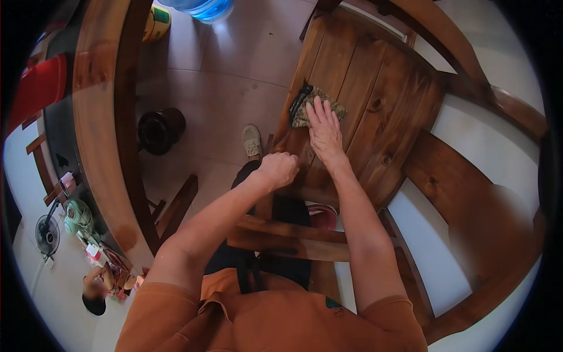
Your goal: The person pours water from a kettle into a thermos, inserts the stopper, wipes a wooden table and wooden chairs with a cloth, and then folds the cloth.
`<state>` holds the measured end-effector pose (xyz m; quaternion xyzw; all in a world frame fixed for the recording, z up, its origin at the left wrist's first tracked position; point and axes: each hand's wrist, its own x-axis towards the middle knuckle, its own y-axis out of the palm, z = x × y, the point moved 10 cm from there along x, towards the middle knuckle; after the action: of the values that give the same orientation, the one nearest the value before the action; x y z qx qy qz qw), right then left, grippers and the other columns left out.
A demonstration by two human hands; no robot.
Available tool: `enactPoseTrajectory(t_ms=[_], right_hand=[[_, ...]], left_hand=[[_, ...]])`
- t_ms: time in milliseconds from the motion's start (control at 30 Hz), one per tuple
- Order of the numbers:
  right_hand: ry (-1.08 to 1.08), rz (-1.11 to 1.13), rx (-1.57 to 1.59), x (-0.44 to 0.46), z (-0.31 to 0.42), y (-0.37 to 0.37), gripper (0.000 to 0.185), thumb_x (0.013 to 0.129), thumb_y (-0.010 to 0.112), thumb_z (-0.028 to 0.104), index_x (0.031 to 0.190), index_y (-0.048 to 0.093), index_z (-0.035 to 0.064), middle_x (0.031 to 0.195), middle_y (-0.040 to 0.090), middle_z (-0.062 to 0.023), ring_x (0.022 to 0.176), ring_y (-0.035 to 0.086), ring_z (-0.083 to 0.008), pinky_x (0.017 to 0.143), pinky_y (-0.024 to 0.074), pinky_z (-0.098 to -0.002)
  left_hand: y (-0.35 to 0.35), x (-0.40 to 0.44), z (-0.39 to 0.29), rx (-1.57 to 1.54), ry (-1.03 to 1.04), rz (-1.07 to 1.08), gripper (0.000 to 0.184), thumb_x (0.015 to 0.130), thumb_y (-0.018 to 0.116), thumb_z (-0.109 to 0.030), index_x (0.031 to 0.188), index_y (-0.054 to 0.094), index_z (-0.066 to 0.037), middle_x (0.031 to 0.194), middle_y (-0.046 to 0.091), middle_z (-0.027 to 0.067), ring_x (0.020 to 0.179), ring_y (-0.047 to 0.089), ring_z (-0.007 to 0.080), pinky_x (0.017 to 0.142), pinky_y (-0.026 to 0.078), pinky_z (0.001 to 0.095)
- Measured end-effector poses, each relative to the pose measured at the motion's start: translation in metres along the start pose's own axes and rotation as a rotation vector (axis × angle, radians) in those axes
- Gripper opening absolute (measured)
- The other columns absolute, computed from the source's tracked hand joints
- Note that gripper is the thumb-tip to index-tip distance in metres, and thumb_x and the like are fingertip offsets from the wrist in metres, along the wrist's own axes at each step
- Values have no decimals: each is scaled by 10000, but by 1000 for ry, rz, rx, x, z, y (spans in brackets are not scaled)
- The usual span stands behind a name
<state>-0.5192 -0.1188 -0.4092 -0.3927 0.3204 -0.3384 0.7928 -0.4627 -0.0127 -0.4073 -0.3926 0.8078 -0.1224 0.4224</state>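
Note:
On the wooden chair seat [363,117] lies a patterned, greenish-brown cloth [335,105] with a dark, bunched edge at its left. My right hand [324,130] rests on this cloth, palm down, fingers stretched out over it. At the seat's near left corner, my left hand [278,170] is closed, with its knuckles up; what its fingers hold, if anything, is hidden under it.
A thick wooden beam [97,117] runs down the left. On the floor are a dark brown bin [161,130], a yellow container [157,23] and a blue water bottle [205,7]. A red bucket [322,217] sits below the seat. A person [98,287] appears at the lower left.

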Motion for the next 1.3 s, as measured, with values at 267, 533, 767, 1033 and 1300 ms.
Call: enactPoseTrajectory(t_ms=[267, 533, 767, 1033, 1300], right_hand=[[82, 431, 174, -90, 46, 59, 499, 852, 531, 60, 1343, 459, 114, 1508, 305, -108, 1391, 272, -318, 1097, 288, -460], [383, 476, 295, -113, 44, 46, 277, 884, 508, 149, 1140, 540, 48, 1094, 594, -259, 1061, 550, -427, 901, 441, -484], [543, 379, 358, -142, 18, -57, 302, 890, 519, 152, 1165, 519, 28, 1095, 598, -235, 1058, 559, -405, 894, 437, -425], [155, 327, 556, -141, 135, -47, 364, 859, 551, 45, 1220, 501, 41, 1052, 627, -153, 999, 600, -253, 876, 450, -317], [111, 523, 459, -147, 195, 13, 321, 887, 529, 198, 1180, 550, 70, 1091, 614, -212, 1048, 546, -425, 890, 448, -464]], left_hand=[[-33, -58, -9, -178, -49, -42, 229, 862, 570, -258, 828, 580, -32, 857, 635, 201, 854, 613, 392, 717, 493, 491], [-62, -107, -10, -109, -17, -163, 214, 850, 590, -256, 854, 605, -43, 853, 636, 174, 849, 622, 370, 732, 479, 488], [-75, -159, 1, -159, -69, -298, 467, 827, 641, -359, 1144, 566, -24, 1227, 514, 208, 1168, 480, 368, 967, 369, 478], [-27, -217, 40, -291, -266, -302, 752, 788, 670, -456, 1333, 421, -2, 1381, 404, 219, 1253, 421, 375, 1025, 341, 476], [1, -240, 44, -452, -358, -165, 756, 787, 679, -414, 1346, 392, 6, 1223, 539, 227, 1134, 517, 381, 958, 421, 439]])
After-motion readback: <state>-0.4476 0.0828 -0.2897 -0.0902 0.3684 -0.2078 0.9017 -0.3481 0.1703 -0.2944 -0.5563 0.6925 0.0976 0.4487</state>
